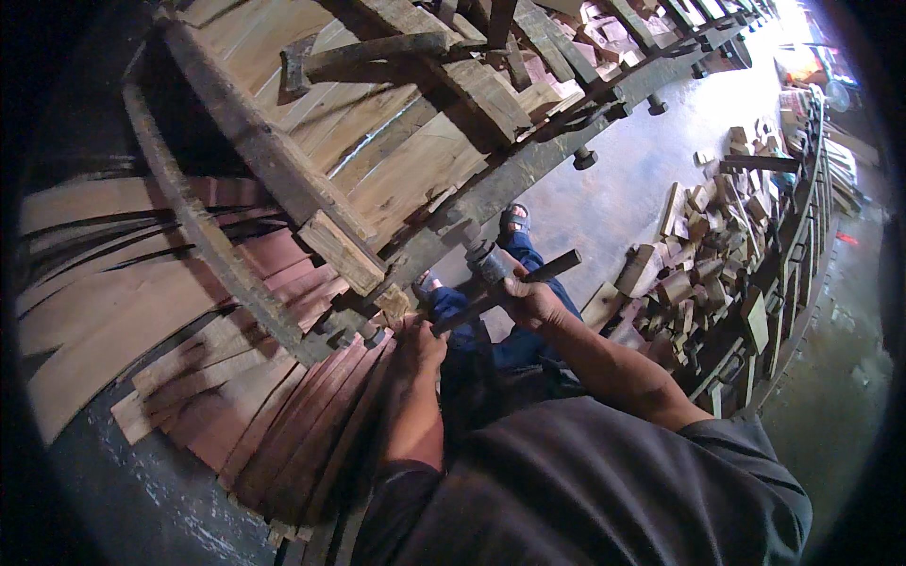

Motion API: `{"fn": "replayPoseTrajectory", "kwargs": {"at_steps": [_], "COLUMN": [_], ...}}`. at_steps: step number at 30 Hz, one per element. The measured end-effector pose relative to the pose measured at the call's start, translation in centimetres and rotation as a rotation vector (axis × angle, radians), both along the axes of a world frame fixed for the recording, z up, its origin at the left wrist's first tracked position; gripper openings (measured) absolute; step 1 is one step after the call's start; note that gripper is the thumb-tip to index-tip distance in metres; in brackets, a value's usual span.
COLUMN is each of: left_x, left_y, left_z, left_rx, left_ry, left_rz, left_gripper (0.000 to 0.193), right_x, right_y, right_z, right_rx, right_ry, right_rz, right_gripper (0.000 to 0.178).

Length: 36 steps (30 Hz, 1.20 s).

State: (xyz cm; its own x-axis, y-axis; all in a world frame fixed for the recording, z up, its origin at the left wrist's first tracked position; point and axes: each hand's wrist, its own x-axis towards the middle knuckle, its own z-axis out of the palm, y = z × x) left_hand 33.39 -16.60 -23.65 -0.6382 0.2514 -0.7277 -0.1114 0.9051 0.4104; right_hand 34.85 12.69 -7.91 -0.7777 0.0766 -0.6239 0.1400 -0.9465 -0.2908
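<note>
My right hand (530,302) is wrapped round a dark metal T-handled socket wrench (557,266). Its thick round head (487,260) points at the side of a long steel clamp frame (451,209); whether it grips a bolt there, I cannot tell. To the left, my left hand (424,347) is closed at the wrench bar's lower end, beside a small wood block (393,302). Its fingertips are partly hidden, so what it holds is unclear. Wooden boards (415,179) lie side by side inside the frame. A rough timber (342,250) crosses their near end.
A curved metal bar (193,212) rises over stacked reddish boards (283,424) at the left. A hammer-like tool (377,55) rests on the clamped boards. Wood offcuts (694,269) are heaped on the right along a metal rack (788,283). Bolts (585,158) stick out of the frame.
</note>
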Motion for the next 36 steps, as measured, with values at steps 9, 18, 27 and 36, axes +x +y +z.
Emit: {"fn": "replayPoseTrajectory", "kwargs": {"at_steps": [9,18,27,36], "left_x": [-5.9,-4.7,-3.6,-7.2], "left_y": [6.2,2.5,1.2,3.9], "left_z": [-1.6,-6.2,1.2,18.0], "left_rx": [-0.001,0.671,-0.029,-0.318], "left_ry": [0.09,-0.538,-0.281,-0.119], "left_rz": [-0.4,0.39,-0.025,-0.302], "left_gripper": [0.039,0.031,0.067,0.048], "right_x": [-0.7,-1.4,-0.8,-4.1], "right_y": [1.0,0.7,1.8,-8.0], "right_z": [0.0,-0.3,3.2,9.2], "right_rx": [0.543,0.355,0.355,1.777], "right_ry": [-0.048,0.051,-0.462,0.433], "right_rz": [0.307,0.205,0.526,1.36], "right_gripper": [0.084,0.077,0.035,0.051]}}
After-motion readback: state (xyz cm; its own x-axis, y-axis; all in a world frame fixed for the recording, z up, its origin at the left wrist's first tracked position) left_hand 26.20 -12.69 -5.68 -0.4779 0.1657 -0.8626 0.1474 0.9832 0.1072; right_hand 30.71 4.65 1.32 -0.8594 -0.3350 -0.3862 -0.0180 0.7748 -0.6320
